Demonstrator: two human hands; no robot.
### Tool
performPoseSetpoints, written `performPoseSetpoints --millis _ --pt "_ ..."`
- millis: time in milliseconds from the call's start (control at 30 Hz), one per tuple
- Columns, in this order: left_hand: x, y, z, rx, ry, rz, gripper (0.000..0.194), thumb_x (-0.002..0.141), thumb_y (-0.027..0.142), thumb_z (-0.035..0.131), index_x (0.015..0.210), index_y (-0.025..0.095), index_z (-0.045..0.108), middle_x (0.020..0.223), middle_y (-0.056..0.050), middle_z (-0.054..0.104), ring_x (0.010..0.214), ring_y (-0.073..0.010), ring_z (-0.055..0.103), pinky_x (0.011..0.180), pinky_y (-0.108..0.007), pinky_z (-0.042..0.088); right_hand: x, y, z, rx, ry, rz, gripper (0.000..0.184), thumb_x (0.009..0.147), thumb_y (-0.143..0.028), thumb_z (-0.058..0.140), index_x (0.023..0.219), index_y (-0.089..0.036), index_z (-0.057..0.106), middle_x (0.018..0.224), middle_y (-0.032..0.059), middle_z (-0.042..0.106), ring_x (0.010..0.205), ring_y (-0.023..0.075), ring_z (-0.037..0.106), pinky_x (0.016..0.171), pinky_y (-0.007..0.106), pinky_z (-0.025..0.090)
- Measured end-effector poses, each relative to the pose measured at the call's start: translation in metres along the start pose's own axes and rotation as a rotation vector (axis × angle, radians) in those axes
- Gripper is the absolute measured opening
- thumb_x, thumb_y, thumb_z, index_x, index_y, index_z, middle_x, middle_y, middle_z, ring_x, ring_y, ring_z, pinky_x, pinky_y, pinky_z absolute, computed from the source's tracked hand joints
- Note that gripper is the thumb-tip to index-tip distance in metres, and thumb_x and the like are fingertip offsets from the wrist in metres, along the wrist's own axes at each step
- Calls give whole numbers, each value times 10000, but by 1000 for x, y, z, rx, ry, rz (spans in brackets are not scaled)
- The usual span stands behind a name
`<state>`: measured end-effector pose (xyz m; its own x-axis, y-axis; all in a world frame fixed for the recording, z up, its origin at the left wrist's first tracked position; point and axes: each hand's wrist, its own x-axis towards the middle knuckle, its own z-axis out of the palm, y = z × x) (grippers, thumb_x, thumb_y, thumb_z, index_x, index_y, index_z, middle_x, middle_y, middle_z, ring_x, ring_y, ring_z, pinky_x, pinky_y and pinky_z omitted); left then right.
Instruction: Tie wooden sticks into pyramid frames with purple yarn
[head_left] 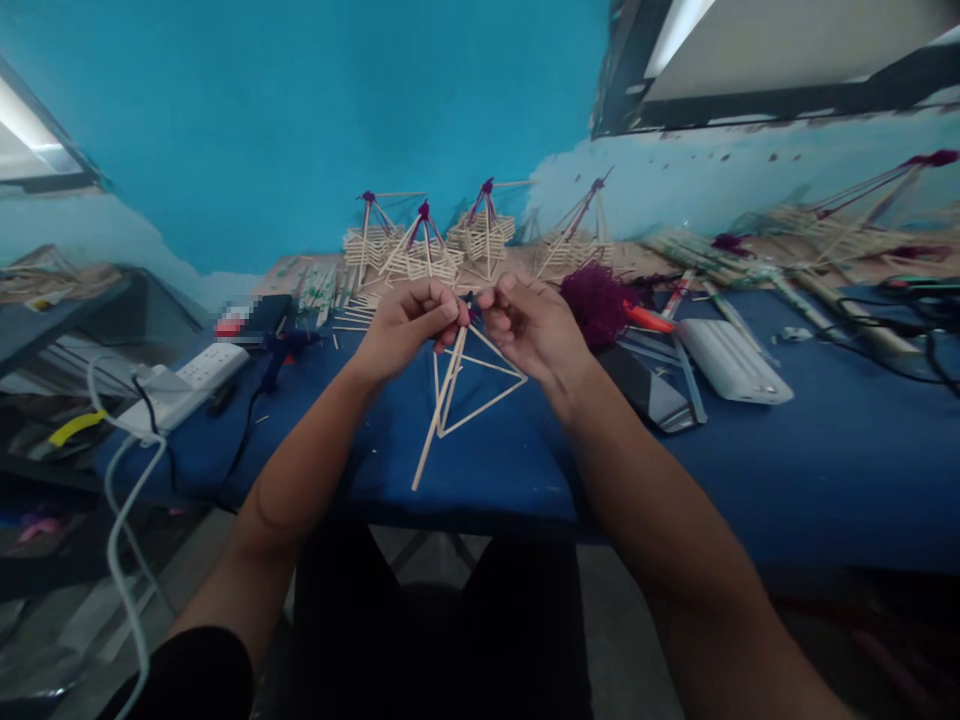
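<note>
Over the middle of the blue table stands a pyramid-shaped frame of thin wooden sticks (480,412), with one long stick jutting toward me. My left hand (420,322) pinches the top of this frame, where the sticks meet and a bit of dark purple yarn shows. Close beside it, my right hand (532,325) has its fingertips pressed together near the same tip. Whatever thin thing lies between those fingers is too small to make out. A tangled heap of purple yarn (596,302) lies just beyond my right hand.
Several finished stick structures (484,240) with purple tops line the wall side. To the left lie a power strip (187,385) and a glue gun (281,350) with cables. At right are a white power bank (733,360), an orange-handled tool (649,318) and bundled sticks.
</note>
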<state>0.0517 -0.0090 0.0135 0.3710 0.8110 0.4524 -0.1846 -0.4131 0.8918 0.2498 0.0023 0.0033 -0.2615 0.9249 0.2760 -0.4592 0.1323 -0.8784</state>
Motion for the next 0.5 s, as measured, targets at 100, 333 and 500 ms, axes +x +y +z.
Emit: performPoseSetpoints --millis 100,333,500 --pt "0 0 -3 45 -7 3 552 830 676 961 812 218 652 720 1 676 579 -90 583 517 -228 494 -3 -1 4 2 -42 -4 672 754 -617 1020 811 -237 470 757 -50 558 589 71 469 551 235 402" --pt "-4 11 -11 182 4 48 383 909 484 935 831 208 682 693 6 655 590 -101 618 564 -243 558 -1 3 3 -101 -76 56 520 906 -548 925 840 -232 517 699 -70 493 577 84 519 586 248 459" --pt "-5 8 -7 217 65 96 305 922 387 899 815 208 677 667 14 647 559 -94 598 543 -237 524 0 0 -1 -93 -46 53 480 890 -492 936 832 -229 539 693 -61 494 574 85 491 576 243 448"
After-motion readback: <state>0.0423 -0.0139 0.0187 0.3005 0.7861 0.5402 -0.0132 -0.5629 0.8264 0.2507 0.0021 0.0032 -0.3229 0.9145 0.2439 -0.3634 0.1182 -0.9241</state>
